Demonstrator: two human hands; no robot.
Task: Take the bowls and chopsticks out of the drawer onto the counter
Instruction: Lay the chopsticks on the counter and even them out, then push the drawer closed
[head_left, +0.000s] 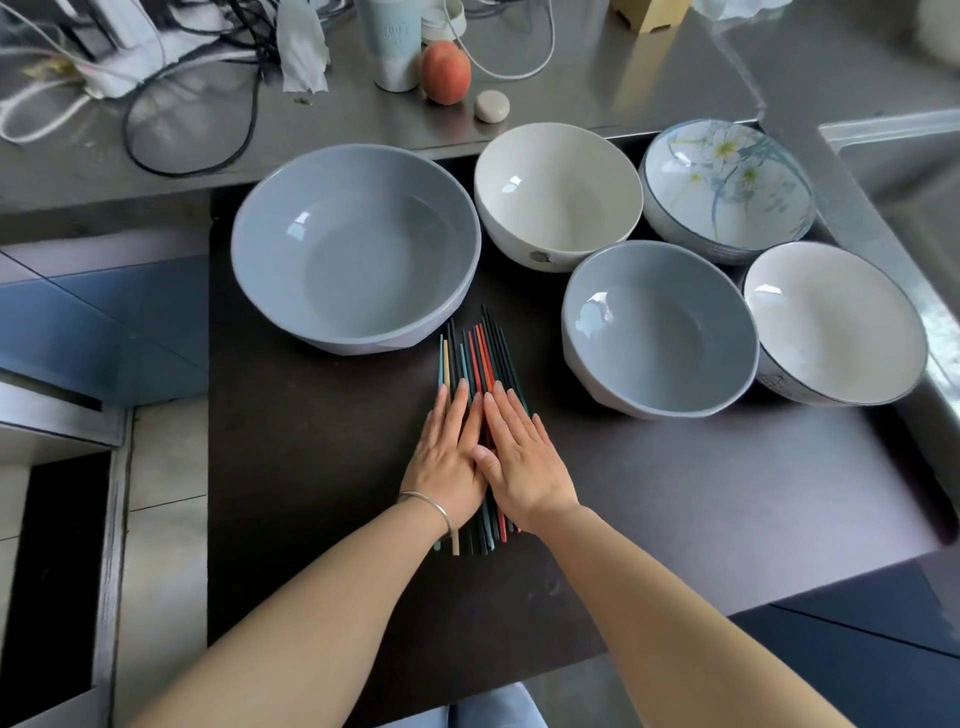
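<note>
Open drawer (311, 467) with dark floor, seen from above; steel counter (571, 78) beyond its far edge.

Bundle of chopsticks (480, 364) lying lengthwise on the drawer floor, tips pointing away toward the bowls, butt ends toward the viewer. Colours mixed: black, teal, red-orange, one beige. Far half of the bundle exposed beyond the fingertips; near ends showing below the wrists.

Left hand (449, 457) pressed flat, palm down, on the left part of the bundle; fingers straight, held together, not curled around any stick. Thin metal bangle (428, 506) at the left wrist.

Right hand (524, 467) likewise flat, palm down, on the right part of the bundle; fingers extended and slightly spread, thumb overlapping the edge of the left hand. No stick clamped by either hand. Both forearms bare, converging from the lower corners toward the middle of the drawer.

Five bowls upright in the far part of the drawer: large grey-blue bowl (356, 249) at left, just beyond the chopstick tips; cream bowl (558, 195) beside it; flower-painted bowl (727, 187) at far right; smaller grey-blue bowl (660, 330) and white bowl (836, 322) nearer, side by side, touching.

On the counter: peach (445, 71), pale cup (389, 41), small pebble-like object (491, 106), tangled cables (156, 93).
</note>
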